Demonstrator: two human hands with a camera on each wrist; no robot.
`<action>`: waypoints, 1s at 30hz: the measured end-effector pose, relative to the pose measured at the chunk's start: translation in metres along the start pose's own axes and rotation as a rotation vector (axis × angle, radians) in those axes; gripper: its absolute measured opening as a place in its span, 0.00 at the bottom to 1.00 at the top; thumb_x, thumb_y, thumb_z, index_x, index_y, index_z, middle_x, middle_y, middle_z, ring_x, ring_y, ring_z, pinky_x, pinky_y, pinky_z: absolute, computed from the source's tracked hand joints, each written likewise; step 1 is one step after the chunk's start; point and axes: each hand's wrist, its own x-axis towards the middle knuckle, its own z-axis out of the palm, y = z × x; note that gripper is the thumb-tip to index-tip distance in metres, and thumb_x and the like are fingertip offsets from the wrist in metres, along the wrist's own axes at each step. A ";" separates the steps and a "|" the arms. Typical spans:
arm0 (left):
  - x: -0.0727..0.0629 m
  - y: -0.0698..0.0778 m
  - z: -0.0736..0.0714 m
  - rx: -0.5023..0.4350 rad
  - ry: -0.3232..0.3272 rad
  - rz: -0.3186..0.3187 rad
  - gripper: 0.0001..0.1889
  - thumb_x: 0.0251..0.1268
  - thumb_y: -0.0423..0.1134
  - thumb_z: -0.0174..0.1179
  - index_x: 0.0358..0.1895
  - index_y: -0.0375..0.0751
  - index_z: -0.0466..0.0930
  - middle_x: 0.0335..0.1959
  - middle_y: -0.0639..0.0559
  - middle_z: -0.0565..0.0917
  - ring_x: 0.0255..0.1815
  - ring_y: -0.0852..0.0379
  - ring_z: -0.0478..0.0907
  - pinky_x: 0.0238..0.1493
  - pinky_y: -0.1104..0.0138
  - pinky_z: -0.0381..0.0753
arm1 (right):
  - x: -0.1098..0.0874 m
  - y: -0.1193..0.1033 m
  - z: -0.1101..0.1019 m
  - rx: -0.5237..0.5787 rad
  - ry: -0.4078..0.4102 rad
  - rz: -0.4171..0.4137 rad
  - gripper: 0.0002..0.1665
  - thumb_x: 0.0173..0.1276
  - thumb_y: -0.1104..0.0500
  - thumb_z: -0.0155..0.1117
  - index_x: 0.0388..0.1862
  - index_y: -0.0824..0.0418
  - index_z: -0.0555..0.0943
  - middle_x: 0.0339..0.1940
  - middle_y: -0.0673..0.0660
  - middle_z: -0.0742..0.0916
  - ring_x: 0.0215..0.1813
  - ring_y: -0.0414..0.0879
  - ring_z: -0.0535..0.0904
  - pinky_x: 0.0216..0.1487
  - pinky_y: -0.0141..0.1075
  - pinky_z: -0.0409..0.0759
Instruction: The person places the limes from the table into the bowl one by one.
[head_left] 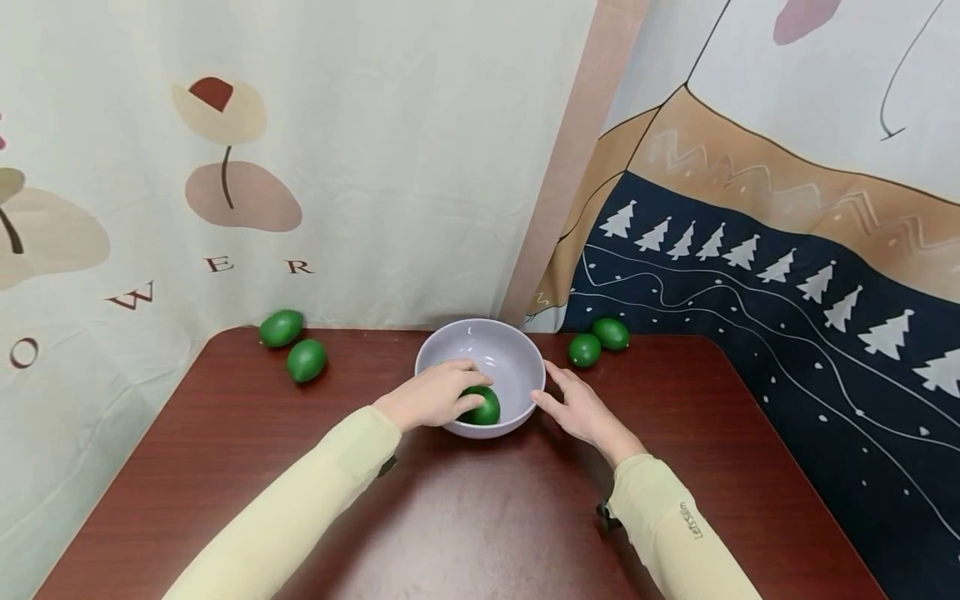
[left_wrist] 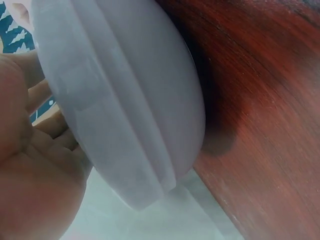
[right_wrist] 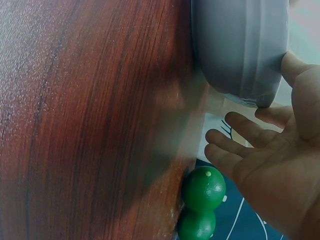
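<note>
A pale lilac bowl (head_left: 517,371) stands near the back edge of the table. Over its left rim reaches my left hand (head_left: 435,393), thumb and fingers about a green lime (head_left: 483,406) inside the bowl. In the left wrist view the bowl wall (left_wrist: 125,100) hides the fingertips and the lime. My right hand (head_left: 581,408) is at the bowl's right side, its thumb and forefinger touching the bowl near the rim. The right wrist view shows the other fingers (right_wrist: 225,145) of that hand spread and loosely bent, apart from the bowl.
Two limes lie at the back left, one lime (head_left: 281,328) behind another lime (head_left: 307,360). At the back right, a lime (head_left: 584,350) touches a second lime (head_left: 611,333). A patterned curtain (head_left: 375,167) hangs behind the dark red wooden table (head_left: 480,517).
</note>
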 end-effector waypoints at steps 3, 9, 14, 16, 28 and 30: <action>-0.003 0.000 -0.001 0.002 0.029 0.006 0.16 0.73 0.38 0.63 0.60 0.36 0.84 0.50 0.47 0.83 0.54 0.51 0.80 0.61 0.59 0.78 | 0.000 0.000 0.000 -0.006 0.003 -0.005 0.42 0.79 0.48 0.61 0.83 0.62 0.59 0.76 0.68 0.71 0.77 0.64 0.67 0.76 0.61 0.64; -0.013 -0.001 -0.005 -0.006 0.069 -0.026 0.19 0.72 0.39 0.65 0.62 0.39 0.83 0.55 0.49 0.82 0.58 0.53 0.78 0.63 0.59 0.78 | 0.000 0.000 0.000 -0.003 0.002 0.002 0.43 0.79 0.47 0.61 0.83 0.61 0.59 0.77 0.68 0.71 0.78 0.64 0.66 0.76 0.62 0.63; -0.024 -0.004 -0.006 -0.003 0.103 -0.049 0.21 0.71 0.39 0.67 0.64 0.40 0.81 0.60 0.50 0.80 0.63 0.53 0.77 0.64 0.57 0.79 | 0.000 0.000 0.000 -0.001 0.002 0.004 0.43 0.79 0.47 0.61 0.83 0.61 0.59 0.77 0.68 0.71 0.77 0.64 0.66 0.76 0.62 0.64; -0.028 -0.005 -0.006 0.000 0.119 -0.046 0.22 0.69 0.39 0.68 0.65 0.40 0.81 0.61 0.50 0.80 0.64 0.52 0.77 0.64 0.56 0.78 | 0.000 0.000 0.000 0.003 0.003 0.005 0.43 0.79 0.47 0.61 0.83 0.61 0.59 0.77 0.68 0.71 0.77 0.65 0.66 0.75 0.62 0.64; -0.047 -0.016 -0.007 0.051 0.215 -0.014 0.23 0.67 0.38 0.69 0.63 0.38 0.81 0.63 0.46 0.79 0.65 0.47 0.77 0.69 0.53 0.75 | -0.001 0.000 0.000 0.009 -0.011 0.014 0.43 0.78 0.46 0.61 0.84 0.59 0.59 0.77 0.67 0.71 0.77 0.64 0.66 0.76 0.63 0.63; -0.051 -0.019 -0.008 0.049 0.226 -0.032 0.23 0.67 0.39 0.69 0.64 0.39 0.81 0.64 0.45 0.79 0.66 0.46 0.76 0.68 0.53 0.75 | -0.001 -0.001 -0.001 0.014 -0.014 0.018 0.43 0.78 0.46 0.62 0.84 0.59 0.59 0.77 0.67 0.70 0.78 0.64 0.65 0.76 0.63 0.63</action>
